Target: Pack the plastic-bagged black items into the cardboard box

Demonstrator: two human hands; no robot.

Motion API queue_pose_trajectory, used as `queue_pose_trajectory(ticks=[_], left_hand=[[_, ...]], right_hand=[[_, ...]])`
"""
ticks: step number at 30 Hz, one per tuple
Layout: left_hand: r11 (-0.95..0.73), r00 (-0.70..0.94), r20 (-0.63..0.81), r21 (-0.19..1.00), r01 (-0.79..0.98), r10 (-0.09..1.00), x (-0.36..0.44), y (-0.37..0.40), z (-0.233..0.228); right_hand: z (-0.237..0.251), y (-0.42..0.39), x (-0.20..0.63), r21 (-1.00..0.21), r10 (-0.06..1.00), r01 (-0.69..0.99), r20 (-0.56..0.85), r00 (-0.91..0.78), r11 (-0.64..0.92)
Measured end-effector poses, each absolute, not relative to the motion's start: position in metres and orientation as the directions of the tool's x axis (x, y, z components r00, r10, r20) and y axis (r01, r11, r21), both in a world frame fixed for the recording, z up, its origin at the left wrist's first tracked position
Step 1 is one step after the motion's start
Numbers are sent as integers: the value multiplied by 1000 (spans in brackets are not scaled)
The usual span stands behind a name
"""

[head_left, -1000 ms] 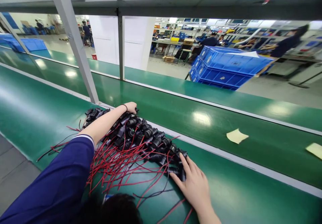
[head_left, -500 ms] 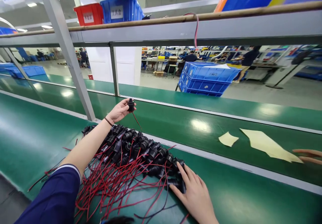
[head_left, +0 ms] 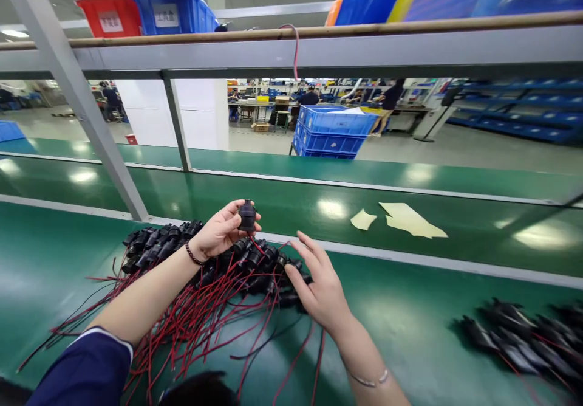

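Observation:
My left hand [head_left: 221,233] holds one small black round part [head_left: 247,216] with a red wire trailing down from it, lifted just above a pile of like black parts with red and black wires [head_left: 191,272] on the green bench [head_left: 410,327]. My right hand [head_left: 319,284] hovers with fingers spread over the pile's right end, fingertips near the black parts; it holds nothing.
A second, blurred pile of black parts [head_left: 519,336] lies at the right. Pale yellow paper scraps [head_left: 403,217] rest on the green conveyor belt [head_left: 483,230] behind. A slanted metal post [head_left: 86,114] rises at left. Blue crates [head_left: 334,129] and people stand beyond; bins [head_left: 173,11] sit on the overhead shelf.
My left hand picked one black part from the pile's far edge and brought it toward me. My right hand lifted off the pile. The view swung right, revealing a second pile.

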State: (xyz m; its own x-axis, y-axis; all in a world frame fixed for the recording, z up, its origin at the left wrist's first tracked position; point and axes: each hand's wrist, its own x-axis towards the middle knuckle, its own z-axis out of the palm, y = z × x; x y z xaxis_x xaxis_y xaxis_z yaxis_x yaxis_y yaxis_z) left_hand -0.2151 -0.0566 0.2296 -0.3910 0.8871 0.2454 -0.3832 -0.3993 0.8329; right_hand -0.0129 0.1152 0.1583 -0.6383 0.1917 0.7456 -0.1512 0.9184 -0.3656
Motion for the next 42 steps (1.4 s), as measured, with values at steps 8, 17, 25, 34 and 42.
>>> queue_pose_trajectory(ticks=[8,17,25,34,42], left_hand=[[-292,-237,199,834,-468,951,-185,-49,221],[-184,-127,138,839,-512,982,-180,-52,219],[-199,-93,176,843,-500,980,-172,-51,216],[-358,-185,307,833,-423,933,-156,-49,222],[-313,-467,116,875,-370,876,-133,-54,224]], right_hand=[[214,94,-44,-541,313,-407,805,-504,736],[215,99,-41,-580,301,-475,786,-540,662],[212,91,-39,-548,285,-579,826,-486,604],[209,91,-31,-487,282,-515,860,-426,706],[209,69,-17,-148,-26,-355,898,-440,923]])
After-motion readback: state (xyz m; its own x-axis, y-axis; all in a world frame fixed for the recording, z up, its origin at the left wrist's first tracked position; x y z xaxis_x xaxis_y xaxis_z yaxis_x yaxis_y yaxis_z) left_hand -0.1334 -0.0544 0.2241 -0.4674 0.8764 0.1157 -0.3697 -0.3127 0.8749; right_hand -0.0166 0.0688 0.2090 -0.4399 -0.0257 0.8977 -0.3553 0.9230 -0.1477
